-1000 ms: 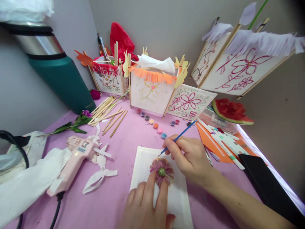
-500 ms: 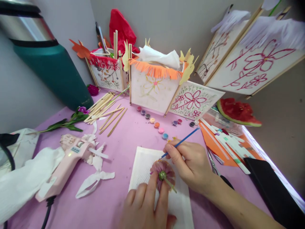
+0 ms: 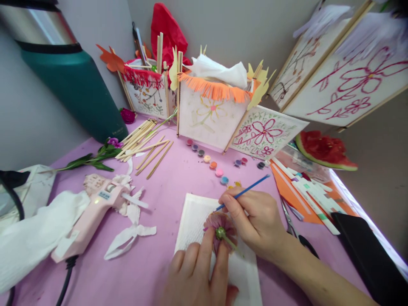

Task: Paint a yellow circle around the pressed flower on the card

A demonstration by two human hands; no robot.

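Note:
A pink flower (image 3: 227,224) lies face down on a white textured sheet (image 3: 188,221), its green stem pointing up and to the right. The fingers of my left hand (image 3: 200,272) are apart and press on its petals at either side of the stem base; nothing is gripped in them. My right hand (image 3: 255,216) is closed in a pinch round a thin blue paintbrush (image 3: 253,185). The brush tip touches or hovers at the flower's upper left edge; which of the two I cannot tell. Small paint pots (image 3: 219,172) stand in a row beyond the sheet.
At the left lie a pink glue gun (image 3: 92,221), white paper scraps (image 3: 127,242) and wooden sticks (image 3: 140,138), with a green bottle (image 3: 73,89) behind. Decorated boxes (image 3: 212,117) stand at the back. Scissors (image 3: 291,225) and a black object (image 3: 366,255) are at the right.
The view has shifted slightly, so most things appear a little further right. Both hands hold nearly the same pose, and my right hand has tipped slightly over the flower's upper edge.

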